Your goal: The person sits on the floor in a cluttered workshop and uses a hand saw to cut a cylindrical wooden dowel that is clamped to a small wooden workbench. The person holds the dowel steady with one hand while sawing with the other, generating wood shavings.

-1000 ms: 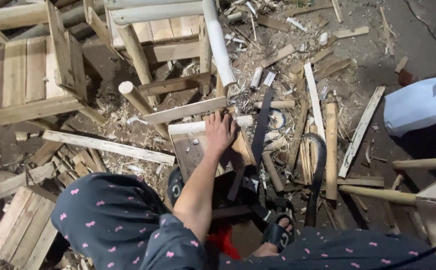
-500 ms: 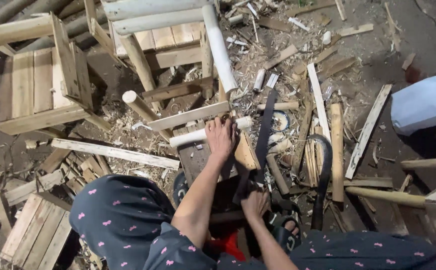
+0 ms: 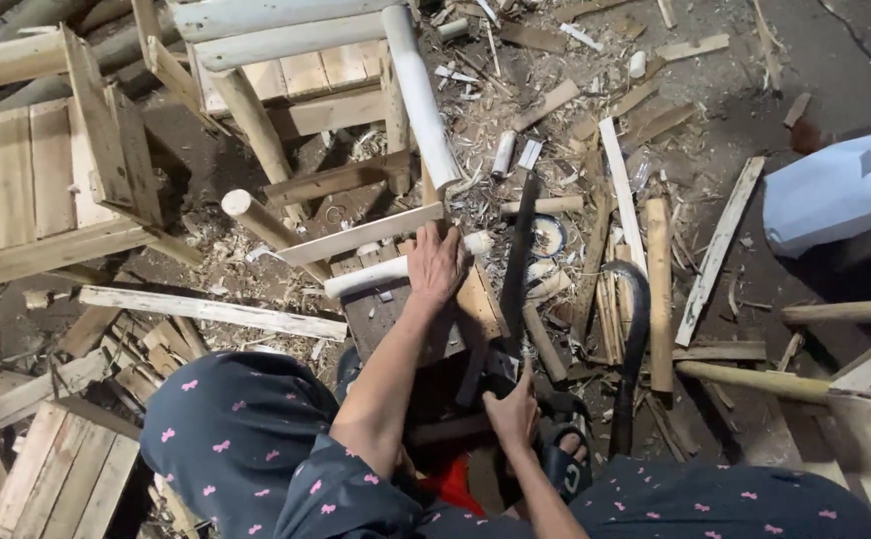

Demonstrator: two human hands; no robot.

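My left hand (image 3: 436, 264) lies palm down over the right part of a pale peeled round stick (image 3: 376, 273), holding it across a dark wooden block (image 3: 388, 317) in front of my knees. My right hand (image 3: 511, 413) is closed around the handle of a long dark blade (image 3: 518, 262), which points away from me just right of the block. The blade's edge runs beside my left hand without touching it. My legs in dark trousers with pink marks (image 3: 236, 429) frame the block.
A flat pale slat (image 3: 361, 234) lies just beyond the stick. Unfinished wooden stools and frames (image 3: 66, 170) stand at left and top. A curved dark blade (image 3: 635, 339), split sticks (image 3: 659, 279), shavings and offcuts cover the ground at right. A white bag (image 3: 840, 190) sits far right.
My right hand has come into view and closed on the long blade's handle. My left hand has stayed on the peeled stick.
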